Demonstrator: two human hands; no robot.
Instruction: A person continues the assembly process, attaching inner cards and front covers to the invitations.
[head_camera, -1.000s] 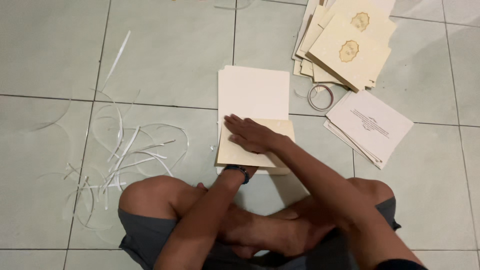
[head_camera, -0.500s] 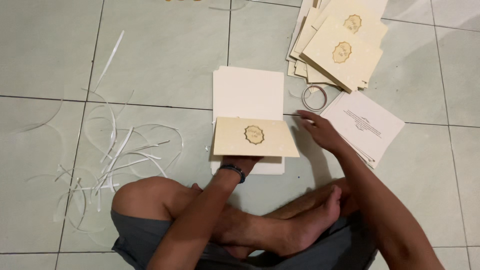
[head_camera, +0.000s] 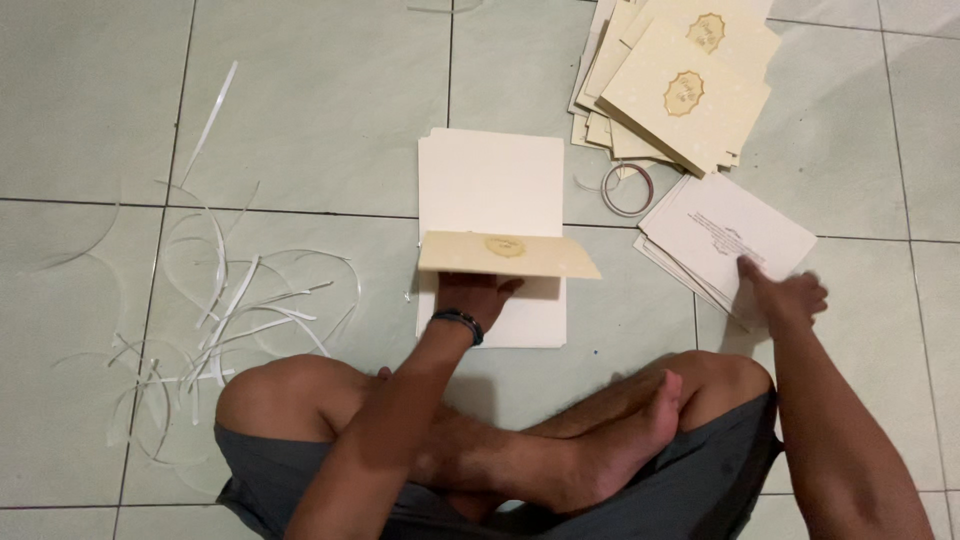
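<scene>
I sit cross-legged on a tiled floor. My left hand (head_camera: 475, 297) holds a cream folded card (head_camera: 505, 255) with a gold emblem, its flap lifted nearly level above a stack of blank cream sheets (head_camera: 491, 185). A dark band circles that wrist. My right hand (head_camera: 787, 295) rests on the near edge of a pile of white printed cards (head_camera: 725, 235) to the right, fingers on the top card.
A heap of cream cards with gold emblems (head_camera: 685, 95) lies at the far right. A tape roll (head_camera: 626, 188) sits between that heap and the blank sheets. Several white paper strips (head_camera: 225, 310) are scattered on the floor at left.
My right hand left the folded card and moved right to the white printed cards. The left hand has raised the card's flap from flat to nearly level.
</scene>
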